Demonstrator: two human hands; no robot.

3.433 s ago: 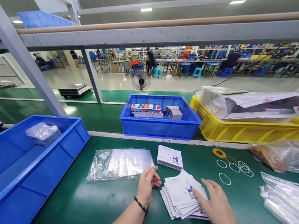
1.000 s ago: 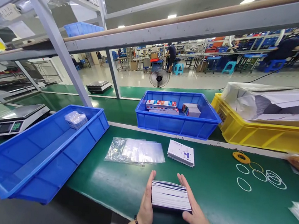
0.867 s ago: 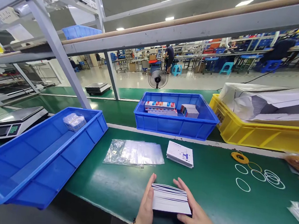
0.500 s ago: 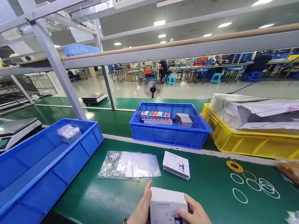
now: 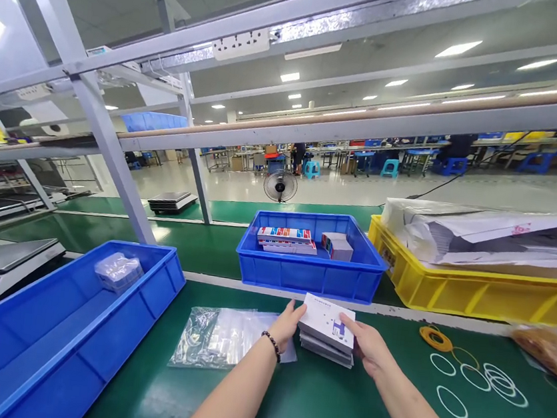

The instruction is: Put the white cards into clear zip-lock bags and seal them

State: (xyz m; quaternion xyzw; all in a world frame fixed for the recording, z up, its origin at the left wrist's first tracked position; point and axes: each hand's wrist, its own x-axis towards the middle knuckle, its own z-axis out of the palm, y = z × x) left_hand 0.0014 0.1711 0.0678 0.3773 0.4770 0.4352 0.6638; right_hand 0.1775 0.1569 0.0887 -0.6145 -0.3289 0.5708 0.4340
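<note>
Both my hands grip a stack of white printed booklets (image 5: 327, 319) by its two sides. My left hand (image 5: 288, 324), with a dark beaded bracelet at the wrist, holds the left edge. My right hand (image 5: 366, 343) has its thumb on the top cover and its fingers along the right edge. Directly below is a lower stack of booklets (image 5: 326, 353) on the green table; whether the two stacks touch is hard to make out. Clear plastic bags (image 5: 223, 337) lie flat to the left, partly behind my left forearm.
A blue bin (image 5: 308, 276) with printed boxes stands behind the booklets. At left is a long blue bin (image 5: 146, 315) holding a wrapped pack, beside a scale (image 5: 5, 265). A yellow bin (image 5: 480, 296) stands at right, with yellow bands (image 5: 435, 337) and white rings (image 5: 452, 402) before it.
My hands have carried the booklets forward from near the table's front edge to above the other stack. The camera view has tilted up slightly.
</note>
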